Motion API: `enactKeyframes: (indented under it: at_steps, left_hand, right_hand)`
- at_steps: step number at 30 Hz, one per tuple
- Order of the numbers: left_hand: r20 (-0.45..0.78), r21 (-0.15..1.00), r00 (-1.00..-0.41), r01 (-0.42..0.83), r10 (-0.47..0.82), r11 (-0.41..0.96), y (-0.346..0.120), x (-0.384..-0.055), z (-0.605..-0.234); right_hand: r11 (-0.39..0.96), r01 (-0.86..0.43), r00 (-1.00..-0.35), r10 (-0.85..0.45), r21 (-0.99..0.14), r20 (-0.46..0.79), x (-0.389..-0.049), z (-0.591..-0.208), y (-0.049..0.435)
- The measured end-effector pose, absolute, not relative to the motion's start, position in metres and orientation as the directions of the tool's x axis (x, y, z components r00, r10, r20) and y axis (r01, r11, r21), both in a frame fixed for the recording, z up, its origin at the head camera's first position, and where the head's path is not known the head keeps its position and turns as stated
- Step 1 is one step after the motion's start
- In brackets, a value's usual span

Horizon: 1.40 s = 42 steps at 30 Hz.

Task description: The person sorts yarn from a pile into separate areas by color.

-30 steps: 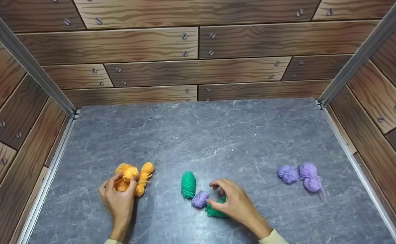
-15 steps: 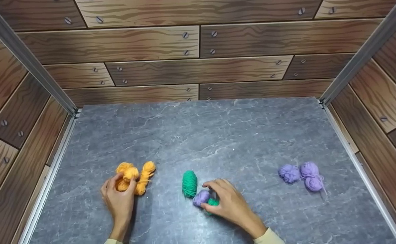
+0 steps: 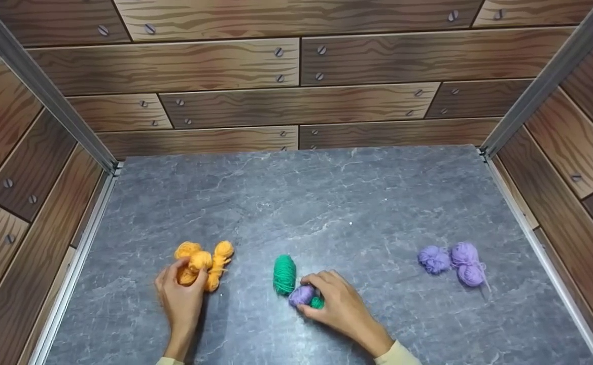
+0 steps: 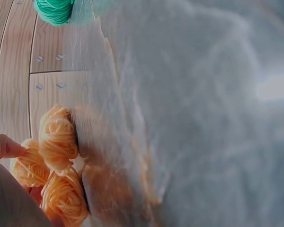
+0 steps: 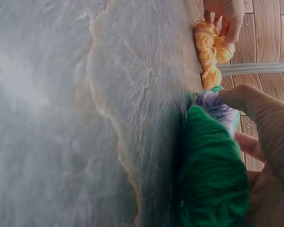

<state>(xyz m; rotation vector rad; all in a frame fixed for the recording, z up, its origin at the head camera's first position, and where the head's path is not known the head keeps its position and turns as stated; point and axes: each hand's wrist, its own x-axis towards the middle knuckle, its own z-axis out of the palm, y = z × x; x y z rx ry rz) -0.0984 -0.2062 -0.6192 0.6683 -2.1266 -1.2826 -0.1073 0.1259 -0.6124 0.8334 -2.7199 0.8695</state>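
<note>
On the left of the head view my left hand (image 3: 180, 299) pinches a small orange yarn ball (image 3: 200, 260) between thumb and fingers. Under and beside it lie more orange yarn (image 3: 188, 249) and a long orange skein (image 3: 220, 266). Nearer the middle, my right hand (image 3: 344, 309) has thumb and fingertips around a small purple yarn ball (image 3: 301, 295). That ball sits between an upright-lying green skein (image 3: 284, 275) and a second green skein (image 3: 317, 302), mostly hidden by the hand. The right wrist view shows the thumb against the purple yarn (image 5: 217, 108), with green yarn (image 5: 213, 175) close in front.
Two purple yarn bundles lie at the right, a round one (image 3: 433, 260) and a double one (image 3: 467, 264) with a loose strand. The grey marbled tabletop (image 3: 326, 197) is enclosed by wood-patterned walls (image 3: 225, 106) with metal rails at the corners.
My right hand has moved left and its fingers have closed in around the purple ball. My left hand has shifted slightly right with the orange ball.
</note>
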Motion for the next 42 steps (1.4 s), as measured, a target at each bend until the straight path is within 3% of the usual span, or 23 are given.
enactKeyframes:
  at_steps: [12,29,42]
  left_hand:
    - [0.241,0.848,-0.769,-0.130,-0.593,0.514,-0.204,-0.102,-0.619]
    - [0.308,0.828,-0.756,-0.086,-0.578,0.553,-0.202,-0.104,-0.618]
    - [0.464,0.823,-0.714,0.128,-0.524,0.553,-0.193,-0.104,-0.606]
  right_hand:
    - [0.680,-0.542,-0.840,-0.420,-0.494,0.343,-0.108,-0.616,0.122]
    - [0.655,-0.525,-0.849,-0.355,-0.544,0.392,-0.111,-0.615,0.126]
    - [0.652,-0.466,-0.883,-0.303,-0.598,0.358,-0.112,-0.610,0.132]
